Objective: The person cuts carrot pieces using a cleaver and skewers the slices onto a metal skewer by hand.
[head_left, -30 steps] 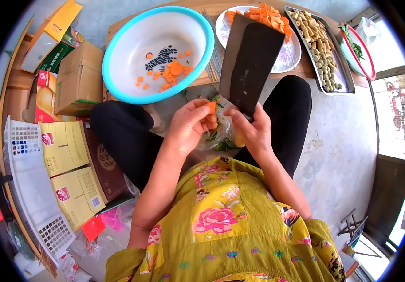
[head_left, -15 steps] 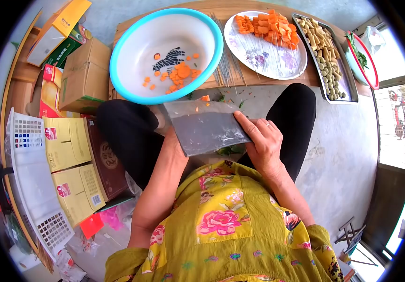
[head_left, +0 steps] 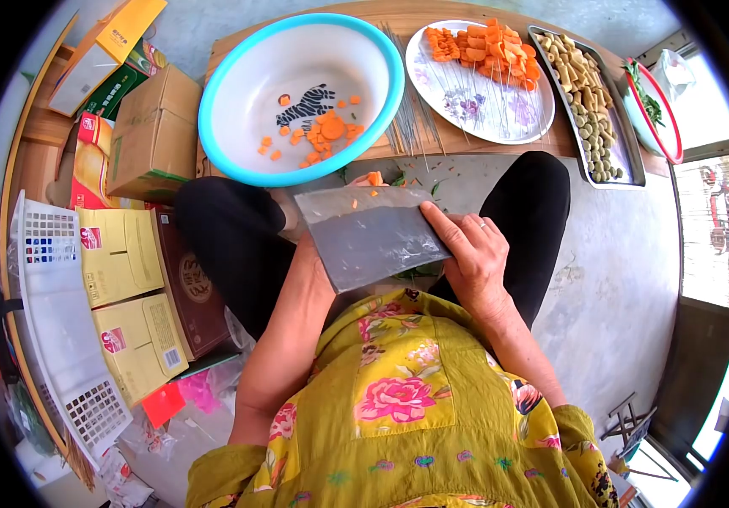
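Observation:
My right hand (head_left: 476,258) grips a cleaver at its right end, the index finger stretched along the top of the blade. The broad grey cleaver blade (head_left: 373,241) lies nearly flat to my view, smeared with whitish streaks and carrying small orange bits on its far part. Behind the blade, my left hand (head_left: 307,254) shows only around the wrist; its fingers are hidden. Some carrot (head_left: 374,179) sticks out past the blade's far edge. Just beyond, a white basin with a blue rim (head_left: 212,140) holds carrot slices and small chunks (head_left: 330,129).
On the wooden table (head_left: 500,151) are thin metal skewers (head_left: 407,127), a plate (head_left: 432,97) of skewered carrot slices (head_left: 500,55), a metal tray (head_left: 588,165) of cut food pieces and a red-rimmed bowl (head_left: 676,140) with greens. Boxes (head_left: 154,135) and a white basket (head_left: 64,313) stand left.
The cleaver's far edge has dropped slightly toward me, and more of the carrot beyond it shows. Both hands stay nearly in place.

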The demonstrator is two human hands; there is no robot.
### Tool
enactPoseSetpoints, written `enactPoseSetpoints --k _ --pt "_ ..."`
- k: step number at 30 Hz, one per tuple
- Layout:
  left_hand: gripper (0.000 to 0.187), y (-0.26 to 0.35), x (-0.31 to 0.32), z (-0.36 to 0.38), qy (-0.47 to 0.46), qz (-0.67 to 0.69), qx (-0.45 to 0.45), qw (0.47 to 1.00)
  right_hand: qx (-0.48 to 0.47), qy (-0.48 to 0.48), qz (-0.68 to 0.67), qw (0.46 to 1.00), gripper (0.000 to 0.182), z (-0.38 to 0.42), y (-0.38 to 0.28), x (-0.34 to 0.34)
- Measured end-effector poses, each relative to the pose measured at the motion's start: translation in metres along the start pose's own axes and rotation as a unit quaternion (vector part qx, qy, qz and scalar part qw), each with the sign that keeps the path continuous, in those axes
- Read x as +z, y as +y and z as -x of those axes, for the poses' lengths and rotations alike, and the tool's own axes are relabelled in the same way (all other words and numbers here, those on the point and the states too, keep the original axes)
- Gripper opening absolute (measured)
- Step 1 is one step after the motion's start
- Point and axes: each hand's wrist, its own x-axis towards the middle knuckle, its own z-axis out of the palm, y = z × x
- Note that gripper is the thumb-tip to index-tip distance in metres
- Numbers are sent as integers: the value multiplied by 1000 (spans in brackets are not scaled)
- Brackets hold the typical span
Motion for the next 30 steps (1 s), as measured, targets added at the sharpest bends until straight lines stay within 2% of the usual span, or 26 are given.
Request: enactPoseSetpoints --k 1,3,4,6,10,12,13,15,16,18,22,24,25,27,28,30 --pt "29 0 -1 1 20 -10 14 1000 0 0 0 1000 60 0 0 0" --pt "26 6 -17 1 128 -90 23 987 12 2 5 1000 62 1 2 1" --pt "26 7 -18 0 128 -90 23 987 12 2 5 1000 62 2 4 2" --pt "26 8 -17 -1 178 -213 18 960 17 8 11 1000 64 5 7 5" --pt "25 9 -8 -2 185 -195 16 963 25 5 11 1000 65 10 13 7" --pt "28 14 -13 -2 97 -232 28 967 70 -11 4 998 65 13 17 8" --pt "28 18 -17 -4 98 -233 29 967 69 -11 3 998 65 15 17 8" --pt "22 25 -22 -7 59 -224 20 973 164 -23 -98 981 63 18 15 8" --pt "22 25 -21 -7 60 -224 21 972 164 -24 -98 981 63 19 15 10" --pt "13 23 -15 -7 98 -215 34 971 241 6 -216 946 60 22 15 14" --pt "14 19 -10 -10 129 -248 46 959 234 4 -211 949 58 23 16 13" --pt "11 16 -7 -12 151 -247 78 954 177 -4 -153 972 60 22 14 10" --pt "11 12 -3 -13 151 -246 78 954 178 -5 -152 972 60 19 12 6" --pt "12 4 9 -16 249 -239 111 932 111 -41 -63 991 50 14 6 -3" --pt "12 6 2 -15 250 -239 111 932 112 -41 -63 991 50 12 6 -2" --pt "13 9 -14 -13 178 -248 115 945 30 1 -37 999 56 9 5 1"
